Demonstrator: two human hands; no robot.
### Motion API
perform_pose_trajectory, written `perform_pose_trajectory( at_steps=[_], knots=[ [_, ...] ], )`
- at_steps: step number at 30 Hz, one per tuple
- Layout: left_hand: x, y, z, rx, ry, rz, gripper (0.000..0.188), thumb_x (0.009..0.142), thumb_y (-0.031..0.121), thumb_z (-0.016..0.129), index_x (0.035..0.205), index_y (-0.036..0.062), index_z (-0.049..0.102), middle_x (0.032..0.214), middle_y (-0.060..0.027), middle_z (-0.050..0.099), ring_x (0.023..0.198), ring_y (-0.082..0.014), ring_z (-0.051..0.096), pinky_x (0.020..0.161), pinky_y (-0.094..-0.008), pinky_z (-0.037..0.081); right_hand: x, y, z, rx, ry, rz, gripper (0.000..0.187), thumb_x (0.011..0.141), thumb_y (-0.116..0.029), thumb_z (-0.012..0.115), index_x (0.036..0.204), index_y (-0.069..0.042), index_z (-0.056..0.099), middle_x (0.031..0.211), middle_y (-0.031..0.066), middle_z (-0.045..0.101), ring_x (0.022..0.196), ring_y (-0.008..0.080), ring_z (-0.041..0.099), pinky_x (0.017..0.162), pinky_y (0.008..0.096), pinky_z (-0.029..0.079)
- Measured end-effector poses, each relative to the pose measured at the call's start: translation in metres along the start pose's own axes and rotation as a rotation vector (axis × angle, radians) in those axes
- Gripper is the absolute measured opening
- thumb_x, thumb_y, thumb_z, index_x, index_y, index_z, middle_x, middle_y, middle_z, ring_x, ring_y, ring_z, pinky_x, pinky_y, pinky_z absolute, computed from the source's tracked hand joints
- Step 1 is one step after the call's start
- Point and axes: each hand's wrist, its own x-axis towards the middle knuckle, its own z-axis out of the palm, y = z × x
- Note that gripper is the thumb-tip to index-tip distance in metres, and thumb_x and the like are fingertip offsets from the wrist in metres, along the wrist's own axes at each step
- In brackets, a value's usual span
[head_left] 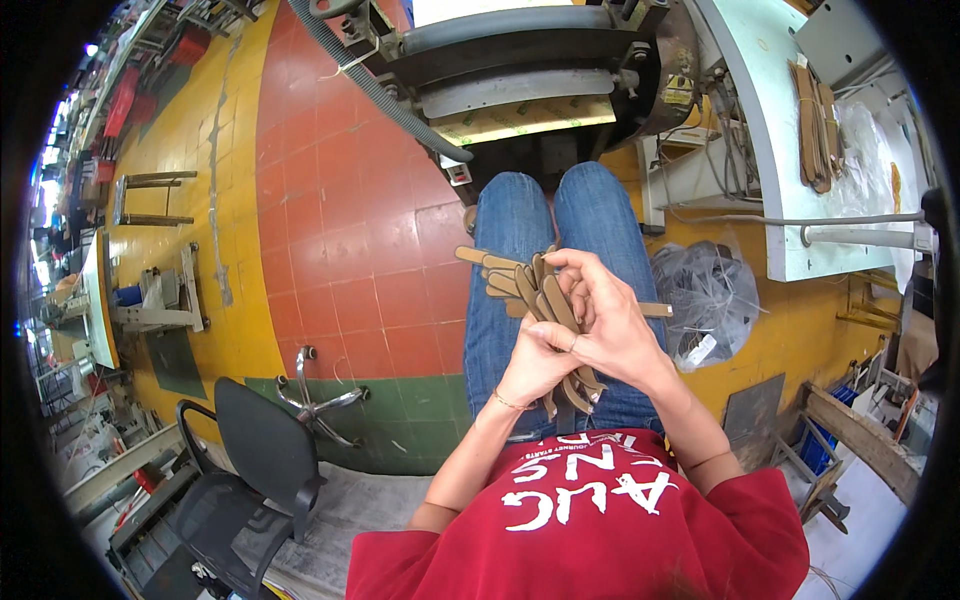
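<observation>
Above my lap I hold a loose, fanned bundle of brown strips with rounded ends [520, 280], which look like leather straps. My left hand [535, 362] is closed around the lower middle of the bundle, its thumb lying across the strips. The fingers of my right hand [600, 305] are bent in at the upper right of the bundle, pinching the strips near their tops. Lower strip ends show beneath my hands. One strip [655, 310] sticks out sideways past my right hand, over my thigh.
A machine with rollers [515, 85] stands just beyond my knees. To the right are a pale table [790, 245] with tied brown strips [815, 125] and a clear plastic bag [710, 300] on the floor. A black office chair [265, 450] stands at the lower left, a small stool [155, 200] farther off.
</observation>
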Motion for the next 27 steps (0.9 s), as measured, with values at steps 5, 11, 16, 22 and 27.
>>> perform_pose_trajectory(
  at_steps=[5, 11, 16, 22, 27],
  knots=[
    [-0.001, -0.004, -0.009, -0.136, -0.119, -0.088, 0.047, 0.071, 0.000, 0.071, 0.112, 0.0026, 0.049, 0.100, -0.0018, 0.055, 0.093, -0.0106, 0.055, 0.083, -0.0260, 0.048, -0.003, 0.015, -0.008, 0.174, -0.053, 0.017, 0.056, 0.072, -0.014, 0.077, 0.122, -0.006, 0.051, 0.089, 0.0050, 0.056, 0.066, 0.0079, 0.050, 0.057, 0.0231, 0.044],
    [-0.005, -0.002, -0.013, -0.180, -0.143, -0.064, 0.036, 0.083, 0.012, 0.070, 0.111, 0.0044, 0.048, 0.098, -0.0048, 0.060, 0.091, -0.0126, 0.059, 0.078, -0.0269, 0.050, -0.002, 0.023, -0.026, 0.399, -0.156, 0.017, 0.053, 0.076, -0.006, 0.074, 0.124, -0.003, 0.050, 0.094, 0.0036, 0.058, 0.078, 0.0079, 0.057, 0.066, 0.0213, 0.052],
    [-0.004, 0.000, -0.015, -0.239, -0.169, -0.062, 0.028, 0.087, 0.013, 0.065, 0.106, 0.0043, 0.047, 0.093, -0.0070, 0.061, 0.086, -0.0161, 0.062, 0.076, -0.0293, 0.053, -0.001, 0.022, -0.033, 0.605, -0.193, 0.061, 0.054, 0.076, -0.002, 0.073, 0.124, -0.002, 0.047, 0.098, 0.0064, 0.057, 0.085, 0.0120, 0.061, 0.062, 0.0225, 0.055],
    [-0.005, -0.002, -0.013, -0.299, -0.124, -0.047, 0.028, 0.086, 0.012, 0.066, 0.106, 0.0040, 0.048, 0.094, -0.0071, 0.061, 0.086, -0.0164, 0.062, 0.077, -0.0300, 0.053, -0.004, 0.021, -0.031, 0.693, -0.133, 0.078, 0.048, 0.077, -0.002, 0.073, 0.119, -0.001, 0.049, 0.097, 0.0052, 0.058, 0.083, 0.0097, 0.058, 0.062, 0.0212, 0.053],
    [-0.006, 0.001, -0.008, -0.281, -0.036, 0.020, 0.028, 0.082, 0.003, 0.068, 0.104, 0.0028, 0.050, 0.093, -0.0064, 0.063, 0.083, -0.0132, 0.062, 0.075, -0.0277, 0.053, -0.005, 0.023, -0.031, 0.686, -0.115, 0.058, 0.051, 0.078, -0.002, 0.072, 0.122, -0.002, 0.048, 0.103, 0.0056, 0.056, 0.091, 0.0114, 0.058, 0.071, 0.0232, 0.054]
  ],
)
